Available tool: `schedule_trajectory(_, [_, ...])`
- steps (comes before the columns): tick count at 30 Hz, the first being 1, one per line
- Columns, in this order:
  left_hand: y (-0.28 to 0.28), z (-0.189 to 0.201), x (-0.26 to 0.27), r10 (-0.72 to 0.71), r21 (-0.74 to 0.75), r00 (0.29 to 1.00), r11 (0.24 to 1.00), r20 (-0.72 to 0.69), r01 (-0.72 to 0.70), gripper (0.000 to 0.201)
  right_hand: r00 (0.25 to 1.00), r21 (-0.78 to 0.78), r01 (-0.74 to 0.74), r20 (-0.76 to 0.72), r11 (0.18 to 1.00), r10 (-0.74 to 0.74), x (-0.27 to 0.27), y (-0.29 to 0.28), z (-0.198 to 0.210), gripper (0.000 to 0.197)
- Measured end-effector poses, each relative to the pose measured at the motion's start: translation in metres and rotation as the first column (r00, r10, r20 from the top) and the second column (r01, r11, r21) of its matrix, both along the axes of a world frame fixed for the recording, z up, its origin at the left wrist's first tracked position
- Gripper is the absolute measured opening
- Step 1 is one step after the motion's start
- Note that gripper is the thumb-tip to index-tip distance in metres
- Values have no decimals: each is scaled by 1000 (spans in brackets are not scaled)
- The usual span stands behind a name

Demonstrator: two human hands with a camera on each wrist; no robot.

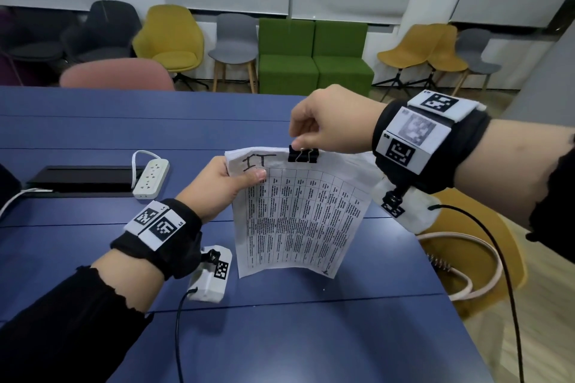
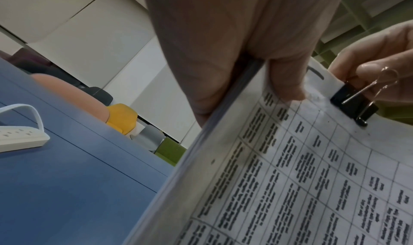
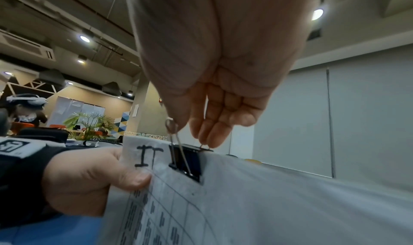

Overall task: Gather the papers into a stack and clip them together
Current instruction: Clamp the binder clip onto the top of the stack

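Blue table (image 1: 93,134), one clipped stack (image 1: 298,221), two hands

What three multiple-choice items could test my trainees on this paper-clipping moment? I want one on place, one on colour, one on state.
1. Where does the binder clip sit on the papers?
A. top edge
B. bottom edge
C. left edge

2. What colour is the clip's body?
A. silver
B. black
C. blue

3. How are the papers held?
A. flat on the table
B. lifted, the left hand gripping a corner
C. rolled up

Key: 1 A, it straddles the top edge beside the handwritten "IT"; 2 B, black body with wire handles; 3 B, left thumb presses the sheet while the right hand pinches the clip's handles.
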State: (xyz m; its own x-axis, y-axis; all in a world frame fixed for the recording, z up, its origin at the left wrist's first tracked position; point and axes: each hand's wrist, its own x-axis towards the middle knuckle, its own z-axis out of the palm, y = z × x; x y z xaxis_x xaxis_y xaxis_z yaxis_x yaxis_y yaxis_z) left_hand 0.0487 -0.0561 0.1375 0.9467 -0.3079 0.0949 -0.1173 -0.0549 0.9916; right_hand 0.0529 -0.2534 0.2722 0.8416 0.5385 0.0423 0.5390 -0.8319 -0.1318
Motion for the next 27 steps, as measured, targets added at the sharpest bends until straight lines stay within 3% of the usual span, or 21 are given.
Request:
schedule_trajectory(9, [1,0,1,-26,8,999,1000,24,26,27,993,-137,6,-115,991,-22,4,0,-7,43])
schedule_trajectory(22, [2,1,-3,-23,53,999,998,35,21,33,995,-310,-49,-94,950,21,7,11,-29,36])
schedule_trajectory(27, [3,1,-4,-9,82,999,997,46,5,31,995,-271,-41,-99,962,15,7,8,-33,29])
